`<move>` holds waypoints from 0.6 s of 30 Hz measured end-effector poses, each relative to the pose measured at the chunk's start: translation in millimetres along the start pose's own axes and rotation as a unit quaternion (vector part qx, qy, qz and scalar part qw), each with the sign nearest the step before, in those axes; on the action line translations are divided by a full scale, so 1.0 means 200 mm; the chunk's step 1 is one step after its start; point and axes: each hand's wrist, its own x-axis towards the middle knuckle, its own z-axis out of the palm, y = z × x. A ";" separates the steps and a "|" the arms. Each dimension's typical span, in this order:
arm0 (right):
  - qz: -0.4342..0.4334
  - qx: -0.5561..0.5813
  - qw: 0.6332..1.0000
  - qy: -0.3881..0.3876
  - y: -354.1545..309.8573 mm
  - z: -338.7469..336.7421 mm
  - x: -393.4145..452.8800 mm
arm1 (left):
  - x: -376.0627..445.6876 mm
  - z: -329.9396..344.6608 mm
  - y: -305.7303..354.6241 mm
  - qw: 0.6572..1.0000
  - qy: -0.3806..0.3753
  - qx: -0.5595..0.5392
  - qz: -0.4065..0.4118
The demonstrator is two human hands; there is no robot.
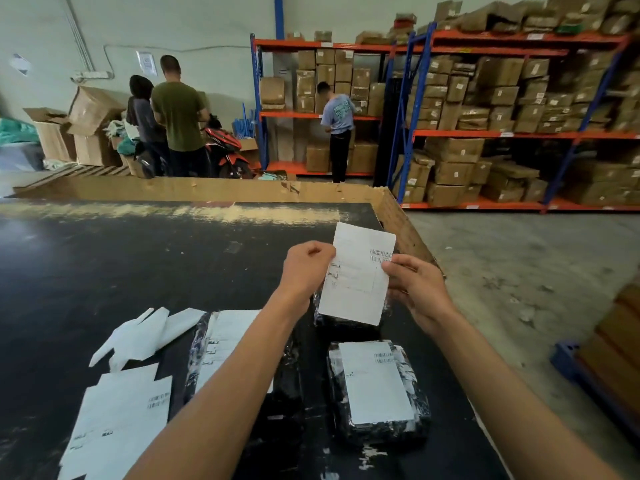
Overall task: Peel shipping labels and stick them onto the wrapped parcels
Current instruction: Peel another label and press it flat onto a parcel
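At frame centre, the left hand point(304, 268) and right hand point(415, 289) are each pinching a side edge of a shipping label point(358, 275), holding it above the black table point(104, 271); a labelled wrapped parcel point(377, 386) is lying below

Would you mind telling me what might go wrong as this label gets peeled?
The label is pinched by the left hand and right hand in mid-air, so it may curl or tear. The unlabelled parcel beneath is mostly hidden, so placement may end up skewed.
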 end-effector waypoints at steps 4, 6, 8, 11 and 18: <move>-0.052 -0.076 0.994 0.060 0.02 -0.06 0.09 | 0.07 0.06 -0.10 0.996 0.067 0.060 -0.018; -0.060 -0.089 0.992 0.069 0.04 -0.06 0.13 | 0.09 0.10 -0.14 0.992 0.081 0.092 -0.020; -0.054 -0.095 0.991 0.075 0.08 -0.05 0.20 | 0.12 0.13 -0.17 0.988 0.098 0.114 -0.019; -0.047 -0.096 0.986 0.124 0.14 -0.08 0.31 | 0.18 0.12 -0.20 0.975 0.131 0.168 -0.057; 0.032 -0.124 0.990 0.054 0.26 -0.07 0.59 | 0.31 0.10 -0.22 0.963 -0.092 0.199 -0.155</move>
